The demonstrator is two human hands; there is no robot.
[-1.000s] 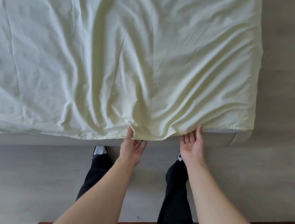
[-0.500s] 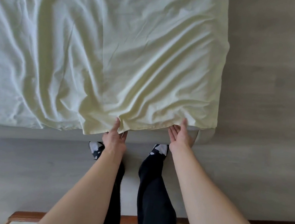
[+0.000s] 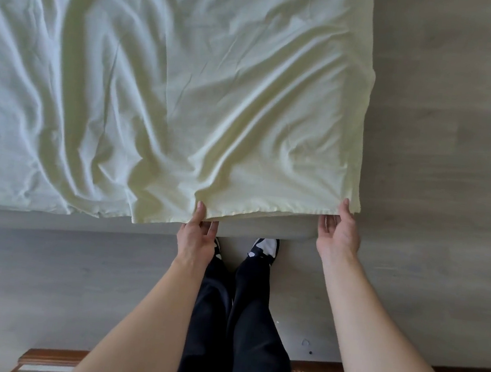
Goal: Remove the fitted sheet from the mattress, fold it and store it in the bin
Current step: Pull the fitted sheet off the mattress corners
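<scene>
Pinched soft, light fitted sheet (image 3: 188,86) hem with left hand (image 3: 196,238) and, seemingly, right hand (image 3: 338,237) near corner.

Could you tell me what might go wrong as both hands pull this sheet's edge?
1. The left hand and right hand hold the pale yellow fitted sheet only at its near hem with thumbs on top, so it may slip free.
2. The rumpled sheet could fold unevenly.
3. Slack fabric might drop onto the grey wood-look floor near the black-and-white shoes.
</scene>
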